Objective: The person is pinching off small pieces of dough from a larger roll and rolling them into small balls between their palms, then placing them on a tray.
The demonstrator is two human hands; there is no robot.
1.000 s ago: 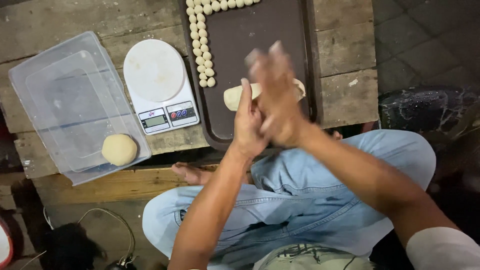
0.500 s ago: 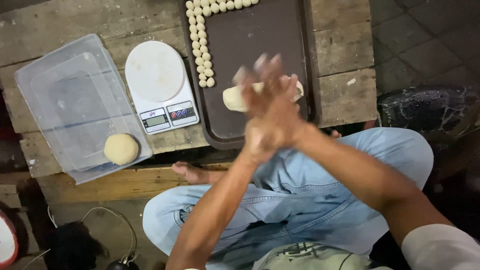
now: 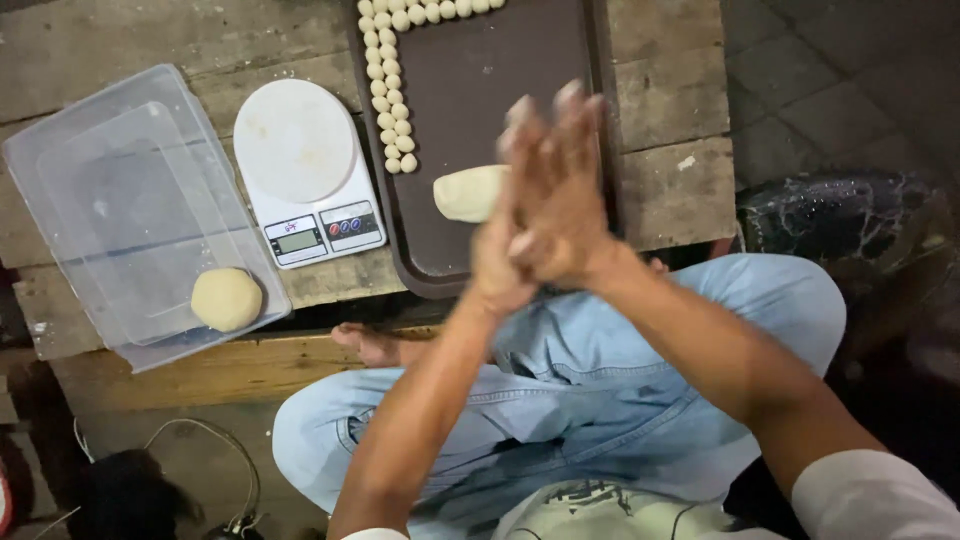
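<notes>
hands (image 3: 545, 200) rubbing | R palm slid fwd over L | fingers blurred

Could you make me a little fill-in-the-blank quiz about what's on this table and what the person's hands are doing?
1. The left hand and right hand are pressed ____ above the dark tray.
2. The small dough balls sit in rows on the ____.
3. The round dough lump lies in the clear plastic ____.
4. The white kitchen scale stands between the clear container and the ____.

Missing words: together; tray; container; tray
</notes>
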